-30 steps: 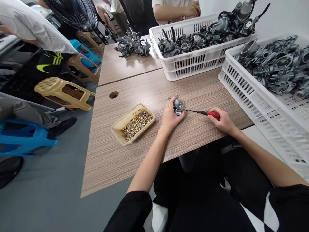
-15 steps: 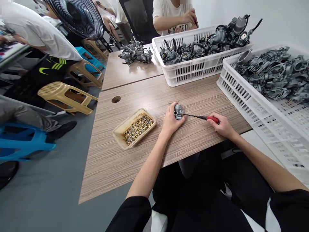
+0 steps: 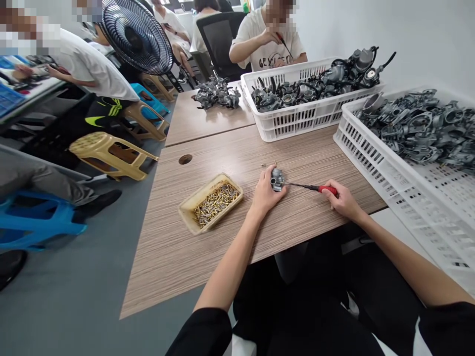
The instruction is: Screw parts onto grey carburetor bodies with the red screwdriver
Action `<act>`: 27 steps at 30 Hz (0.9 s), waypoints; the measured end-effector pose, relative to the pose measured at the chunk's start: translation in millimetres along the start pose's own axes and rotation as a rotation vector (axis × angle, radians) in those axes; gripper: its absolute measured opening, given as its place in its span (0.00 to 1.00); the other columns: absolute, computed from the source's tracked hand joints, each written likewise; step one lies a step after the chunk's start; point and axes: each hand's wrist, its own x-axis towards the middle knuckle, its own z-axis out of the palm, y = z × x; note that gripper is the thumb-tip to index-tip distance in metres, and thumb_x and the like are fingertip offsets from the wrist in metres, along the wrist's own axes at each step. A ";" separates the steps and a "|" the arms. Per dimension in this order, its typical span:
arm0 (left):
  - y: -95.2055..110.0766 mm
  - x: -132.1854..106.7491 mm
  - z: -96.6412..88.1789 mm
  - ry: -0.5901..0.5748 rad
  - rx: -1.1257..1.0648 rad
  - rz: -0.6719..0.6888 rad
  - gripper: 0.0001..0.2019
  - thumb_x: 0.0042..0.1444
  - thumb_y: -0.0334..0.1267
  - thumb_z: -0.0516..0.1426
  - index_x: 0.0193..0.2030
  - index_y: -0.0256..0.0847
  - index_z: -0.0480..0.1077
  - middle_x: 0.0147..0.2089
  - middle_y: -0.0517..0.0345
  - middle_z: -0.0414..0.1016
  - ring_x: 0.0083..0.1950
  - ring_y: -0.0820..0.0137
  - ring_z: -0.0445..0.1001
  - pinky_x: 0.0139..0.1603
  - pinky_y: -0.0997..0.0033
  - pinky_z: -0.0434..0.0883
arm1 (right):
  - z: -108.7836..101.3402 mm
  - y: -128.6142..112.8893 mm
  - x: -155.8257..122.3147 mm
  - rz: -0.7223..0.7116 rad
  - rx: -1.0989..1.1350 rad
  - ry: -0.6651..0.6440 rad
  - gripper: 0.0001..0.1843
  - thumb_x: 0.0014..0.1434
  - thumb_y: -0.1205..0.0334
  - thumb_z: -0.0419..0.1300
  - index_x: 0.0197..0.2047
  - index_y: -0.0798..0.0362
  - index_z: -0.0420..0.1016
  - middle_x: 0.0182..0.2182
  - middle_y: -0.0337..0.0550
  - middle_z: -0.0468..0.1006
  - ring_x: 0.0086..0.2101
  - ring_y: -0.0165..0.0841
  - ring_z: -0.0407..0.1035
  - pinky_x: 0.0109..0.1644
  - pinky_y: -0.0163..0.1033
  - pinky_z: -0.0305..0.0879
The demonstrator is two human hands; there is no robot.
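My left hand (image 3: 266, 192) is closed around a small grey metal carburetor body (image 3: 276, 179) and steadies it on the wooden table. In my right hand (image 3: 343, 199) is the red handle of a screwdriver (image 3: 315, 188), held nearly level. Its thin shaft points left, and the tip meets the right side of the carburetor body; the exact contact spot is too small to make out. Just beyond my left fingers lie a couple of small brass pieces (image 3: 275, 162). Left of my left hand stands a yellowish plastic tub (image 3: 188, 218) holding many small brass and silver parts (image 3: 217, 203).
A white crate (image 3: 297, 123) full of carburetors stands at the back, another crate (image 3: 365, 148) with metal bodies at the right. More carburetors (image 3: 216, 94) are piled at the far left. Across the table sits a person (image 3: 265, 47) holding a screwdriver. A fan (image 3: 137, 37) stands beyond.
The view has tilted up slightly, so the scene sits lower in the picture. Both hands keep their grip on the carburetor body and the screwdriver.
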 end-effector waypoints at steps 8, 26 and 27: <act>0.2 0.3 0.8 0.001 0.009 -0.009 0.37 0.57 0.40 0.66 0.72 0.47 0.60 0.68 0.44 0.71 0.67 0.51 0.74 0.69 0.47 0.74 | -1.6 -1.9 -1.3 -0.075 -0.053 0.015 0.15 0.67 0.45 0.63 0.46 0.46 0.66 0.22 0.31 0.66 0.22 0.35 0.62 0.29 0.41 0.59; 1.8 -0.7 -0.3 -0.004 0.015 -0.003 0.38 0.57 0.39 0.66 0.73 0.47 0.59 0.67 0.44 0.71 0.69 0.50 0.73 0.70 0.45 0.73 | 0.4 -1.3 0.6 -0.049 -0.036 0.019 0.16 0.69 0.44 0.61 0.38 0.46 0.64 0.24 0.34 0.64 0.24 0.35 0.63 0.28 0.40 0.60; 2.1 -0.9 -0.5 -0.006 0.016 -0.008 0.38 0.57 0.39 0.66 0.73 0.47 0.59 0.68 0.44 0.71 0.69 0.50 0.73 0.70 0.45 0.73 | 0.4 -1.9 0.5 -0.044 -0.031 0.018 0.16 0.69 0.44 0.60 0.37 0.46 0.64 0.24 0.34 0.64 0.24 0.35 0.63 0.28 0.40 0.60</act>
